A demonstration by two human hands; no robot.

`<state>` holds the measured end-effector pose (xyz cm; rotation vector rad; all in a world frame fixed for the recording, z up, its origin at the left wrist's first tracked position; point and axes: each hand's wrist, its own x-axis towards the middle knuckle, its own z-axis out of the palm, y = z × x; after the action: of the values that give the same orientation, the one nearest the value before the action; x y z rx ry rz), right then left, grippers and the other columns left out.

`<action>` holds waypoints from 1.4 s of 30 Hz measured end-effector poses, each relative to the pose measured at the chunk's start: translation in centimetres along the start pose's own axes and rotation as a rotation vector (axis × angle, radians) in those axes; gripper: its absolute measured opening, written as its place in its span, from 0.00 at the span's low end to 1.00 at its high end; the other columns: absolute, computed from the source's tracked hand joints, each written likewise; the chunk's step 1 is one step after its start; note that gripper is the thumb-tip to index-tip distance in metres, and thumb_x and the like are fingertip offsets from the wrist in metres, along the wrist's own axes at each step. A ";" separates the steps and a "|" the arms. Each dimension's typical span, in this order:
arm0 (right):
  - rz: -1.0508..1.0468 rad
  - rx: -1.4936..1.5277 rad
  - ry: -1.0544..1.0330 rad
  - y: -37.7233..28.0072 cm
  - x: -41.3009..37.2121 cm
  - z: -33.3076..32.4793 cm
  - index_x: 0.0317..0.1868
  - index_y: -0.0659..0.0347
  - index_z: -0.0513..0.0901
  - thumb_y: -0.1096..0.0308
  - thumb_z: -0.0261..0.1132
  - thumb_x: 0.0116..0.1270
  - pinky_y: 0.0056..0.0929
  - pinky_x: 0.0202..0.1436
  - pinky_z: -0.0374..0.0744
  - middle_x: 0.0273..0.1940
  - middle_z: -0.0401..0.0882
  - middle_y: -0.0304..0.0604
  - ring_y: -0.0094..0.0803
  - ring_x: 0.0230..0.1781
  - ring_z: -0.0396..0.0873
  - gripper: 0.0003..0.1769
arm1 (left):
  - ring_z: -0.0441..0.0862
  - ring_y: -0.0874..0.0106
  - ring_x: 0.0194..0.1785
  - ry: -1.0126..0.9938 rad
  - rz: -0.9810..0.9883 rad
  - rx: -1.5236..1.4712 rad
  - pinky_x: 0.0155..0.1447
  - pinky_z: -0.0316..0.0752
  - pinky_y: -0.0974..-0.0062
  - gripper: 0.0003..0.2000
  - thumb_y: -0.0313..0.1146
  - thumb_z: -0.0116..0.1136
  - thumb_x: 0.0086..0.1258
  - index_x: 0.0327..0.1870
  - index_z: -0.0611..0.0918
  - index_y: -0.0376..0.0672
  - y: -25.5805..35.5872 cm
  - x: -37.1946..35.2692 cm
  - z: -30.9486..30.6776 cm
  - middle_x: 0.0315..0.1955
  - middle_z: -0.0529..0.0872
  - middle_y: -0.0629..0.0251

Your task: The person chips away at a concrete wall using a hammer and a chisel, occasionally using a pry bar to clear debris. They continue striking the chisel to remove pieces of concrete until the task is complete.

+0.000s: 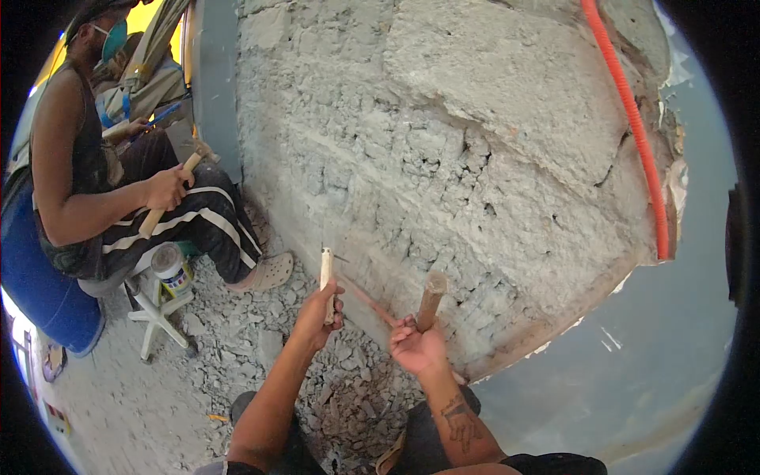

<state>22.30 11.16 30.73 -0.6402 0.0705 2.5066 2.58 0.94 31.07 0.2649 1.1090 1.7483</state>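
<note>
My left hand [319, 314] is wrapped round a pale wooden handle [327, 277], held upright with a thin dark metal piece at its top. To its right, my right hand [419, 345] is turned palm up, with a brown wooden handle [431, 301] resting in it and pointing up toward the wall. The far end of that tool is hidden or too unclear to tell. Both hands are in front of the rough, chipped grey wall [443, 174], apart from each other.
A seated co-worker [67, 158] at the left holds a hammer [170, 194]. A white stool [158, 317] and a tub [172, 269] stand beside them. Rubble [261, 340] covers the floor below the wall. An orange conduit [629, 103] runs down the wall's right side.
</note>
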 end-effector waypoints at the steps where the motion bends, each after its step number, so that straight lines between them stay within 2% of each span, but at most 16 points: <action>1: 0.009 -0.001 -0.003 0.2 -0.3 0.3 0.32 0.62 0.75 0.50 0.51 0.71 0.28 0.30 0.72 0.31 0.73 0.43 0.29 0.25 0.72 0.22 | 0.67 0.79 0.19 -0.005 -0.005 0.005 0.24 0.62 0.80 0.17 0.51 0.52 0.74 0.44 0.74 0.45 0.0 -0.1 -0.1 0.22 0.72 0.74; 6: 0.006 0.065 -0.095 0.3 -0.3 -0.2 0.33 0.63 0.75 0.49 0.49 0.71 0.28 0.29 0.71 0.31 0.73 0.43 0.28 0.24 0.71 0.23 | 0.66 0.80 0.19 -0.005 0.041 0.015 0.24 0.62 0.81 0.17 0.51 0.53 0.74 0.43 0.74 0.45 -0.3 0.2 -0.4 0.22 0.71 0.75; 13: -0.048 0.004 -0.029 0.3 -0.8 0.8 0.35 0.61 0.73 0.49 0.51 0.69 0.27 0.29 0.72 0.28 0.73 0.39 0.27 0.22 0.71 0.21 | 0.67 0.83 0.20 -0.022 0.035 0.048 0.20 0.62 0.85 0.18 0.52 0.53 0.74 0.43 0.74 0.44 -0.6 -0.2 0.7 0.21 0.72 0.75; 16: -0.046 0.003 -0.008 0.0 -0.6 0.2 0.27 0.59 0.73 0.50 0.56 0.68 0.27 0.29 0.71 0.26 0.72 0.37 0.27 0.22 0.70 0.20 | 0.68 0.82 0.20 -0.042 0.039 0.038 0.20 0.62 0.84 0.18 0.51 0.53 0.74 0.44 0.74 0.43 -1.3 0.2 0.3 0.21 0.73 0.74; 23: 0.056 -0.002 -0.029 0.2 -0.4 0.7 0.33 0.58 0.74 0.54 0.60 0.68 0.27 0.29 0.73 0.26 0.74 0.37 0.28 0.25 0.71 0.15 | 0.66 0.81 0.17 -0.092 -0.003 0.086 0.20 0.62 0.82 0.19 0.51 0.52 0.74 0.46 0.75 0.42 -1.0 0.4 0.1 0.20 0.72 0.74; 27: -0.016 -0.456 -0.110 0.7 -1.3 1.3 0.41 0.62 0.76 0.57 0.64 0.65 0.27 0.34 0.76 0.32 0.78 0.40 0.32 0.31 0.75 0.16 | 0.65 0.81 0.16 -0.049 0.037 0.168 0.20 0.61 0.82 0.19 0.52 0.51 0.75 0.44 0.76 0.41 -0.8 -0.2 1.0 0.20 0.71 0.74; 29: 0.009 -0.688 -0.197 0.1 -3.0 2.2 0.44 0.60 0.76 0.62 0.65 0.65 0.28 0.34 0.77 0.31 0.77 0.37 0.29 0.31 0.75 0.13 | 0.66 0.81 0.17 -0.019 0.228 0.344 0.19 0.60 0.82 0.20 0.52 0.49 0.76 0.43 0.77 0.41 -0.6 -0.5 1.7 0.20 0.72 0.74; 30: 0.012 -0.691 -0.188 -0.1 -4.5 2.2 0.44 0.60 0.76 0.62 0.65 0.65 0.28 0.34 0.77 0.31 0.77 0.37 0.29 0.31 0.75 0.13 | 0.66 0.81 0.17 -0.017 0.221 0.338 0.19 0.60 0.82 0.20 0.52 0.49 0.76 0.43 0.77 0.41 -0.7 -0.5 1.9 0.20 0.72 0.74; 32: -0.055 -0.911 -0.237 -0.6 -7.6 2.3 0.47 0.59 0.75 0.64 0.63 0.68 0.25 0.28 0.74 0.26 0.74 0.34 0.23 0.25 0.73 0.11 | 0.68 0.79 0.18 -0.020 0.479 0.570 0.22 0.62 0.80 0.19 0.50 0.48 0.77 0.42 0.78 0.40 -0.5 -0.4 2.1 0.21 0.73 0.72; 33: -0.056 -0.912 -0.239 -0.6 -9.7 2.2 0.47 0.59 0.75 0.64 0.63 0.68 0.25 0.28 0.74 0.26 0.74 0.34 0.23 0.25 0.73 0.11 | 0.68 0.79 0.18 -0.020 0.482 0.570 0.22 0.62 0.80 0.19 0.50 0.48 0.77 0.42 0.78 0.40 -0.2 -0.4 2.5 0.21 0.73 0.72; 35: -0.428 -1.378 -0.098 0.1 -14.1 1.1 0.45 0.60 0.76 0.58 0.61 0.71 0.24 0.28 0.73 0.27 0.74 0.34 0.21 0.26 0.73 0.13 | 0.72 0.75 0.21 -0.003 0.712 0.817 0.27 0.66 0.74 0.18 0.46 0.49 0.77 0.43 0.79 0.38 0.9 -1.2 4.1 0.22 0.75 0.67; 36: -0.428 -1.377 -0.094 0.0 -15.5 0.5 0.45 0.60 0.76 0.58 0.61 0.71 0.24 0.28 0.73 0.27 0.74 0.34 0.21 0.26 0.73 0.13 | 0.73 0.72 0.22 0.029 0.821 0.880 0.29 0.67 0.71 0.17 0.45 0.49 0.77 0.43 0.79 0.37 1.8 -2.6 6.2 0.21 0.76 0.64; 37: -0.632 -1.398 -0.056 -0.1 -16.9 -0.2 0.47 0.62 0.75 0.56 0.58 0.74 0.23 0.25 0.71 0.27 0.73 0.34 0.19 0.24 0.71 0.15 | 0.75 0.69 0.23 0.063 0.926 0.938 0.31 0.68 0.69 0.17 0.44 0.50 0.76 0.43 0.79 0.36 2.7 -4.5 8.9 0.21 0.77 0.61; 38: -0.836 -1.416 -0.016 -0.3 -18.2 -0.6 0.49 0.63 0.75 0.54 0.54 0.76 0.22 0.23 0.68 0.26 0.72 0.33 0.18 0.22 0.70 0.18 | 0.76 0.67 0.24 0.016 0.968 0.968 0.31 0.69 0.67 0.17 0.44 0.50 0.76 0.44 0.79 0.36 3.4 -5.8 11.1 0.21 0.78 0.58; 39: -0.831 -1.432 -0.006 -0.9 -19.5 -0.5 0.49 0.63 0.75 0.54 0.54 0.76 0.22 0.23 0.68 0.26 0.72 0.33 0.18 0.22 0.70 0.18 | 0.77 0.65 0.24 -0.030 1.013 0.991 0.32 0.70 0.65 0.18 0.45 0.51 0.75 0.46 0.79 0.35 4.1 -6.9 13.3 0.21 0.78 0.56; 42: -1.229 -1.372 -0.063 -2.7 -22.8 1.5 0.49 0.64 0.74 0.52 0.48 0.78 0.21 0.22 0.66 0.25 0.72 0.34 0.18 0.19 0.67 0.21 | 0.79 0.63 0.26 -0.219 1.155 0.890 0.34 0.72 0.65 0.20 0.47 0.52 0.74 0.47 0.81 0.36 5.9 -9.2 19.5 0.22 0.81 0.54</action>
<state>39.88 2.37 42.67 -0.7064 -1.6077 1.0553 15.29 3.74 49.24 1.8918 1.6600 1.9048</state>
